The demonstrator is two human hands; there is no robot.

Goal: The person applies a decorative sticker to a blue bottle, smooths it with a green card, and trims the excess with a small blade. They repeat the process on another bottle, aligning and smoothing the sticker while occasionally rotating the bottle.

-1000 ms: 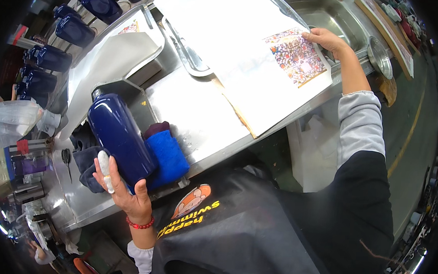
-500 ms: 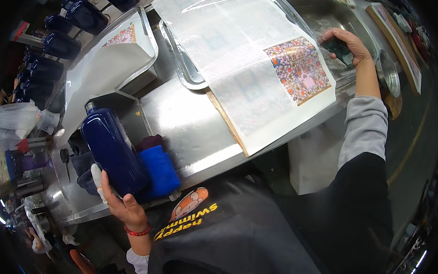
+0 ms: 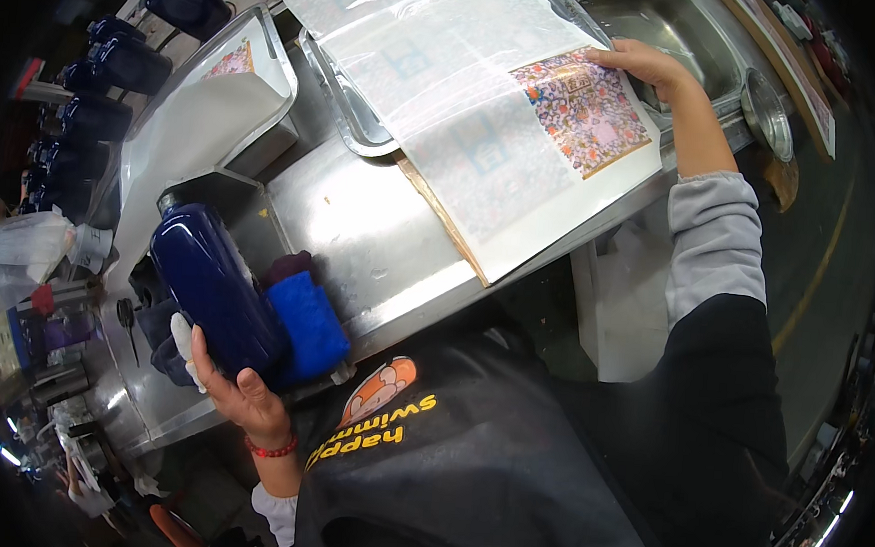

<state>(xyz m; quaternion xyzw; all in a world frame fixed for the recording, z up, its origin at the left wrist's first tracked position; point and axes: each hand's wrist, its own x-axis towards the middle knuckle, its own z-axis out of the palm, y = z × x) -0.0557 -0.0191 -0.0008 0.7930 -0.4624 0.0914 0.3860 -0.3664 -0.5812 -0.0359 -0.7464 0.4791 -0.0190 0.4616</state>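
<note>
A dark blue bottle [image 3: 218, 288] lies on its side at the counter [image 3: 347, 203], its neck pointing away, while our left hand [image 3: 241, 400], its grip spread and fingers straight, touches its near end. Next comes a folded blue cloth [image 3: 306, 328], then a white sheet [image 3: 531, 219]. Our right hand [image 3: 655, 68] touches the sheet's flowered print [image 3: 589, 120]; whether that grip has closed, we cannot tell.

left hand [image 3: 246, 399]: at navy bottle [image 3: 215, 278] | right hand [image 3: 652, 68]: at corner of floral print [image 3: 589, 117] | blue cloth [image 3: 309, 328]: beside bottle
</note>
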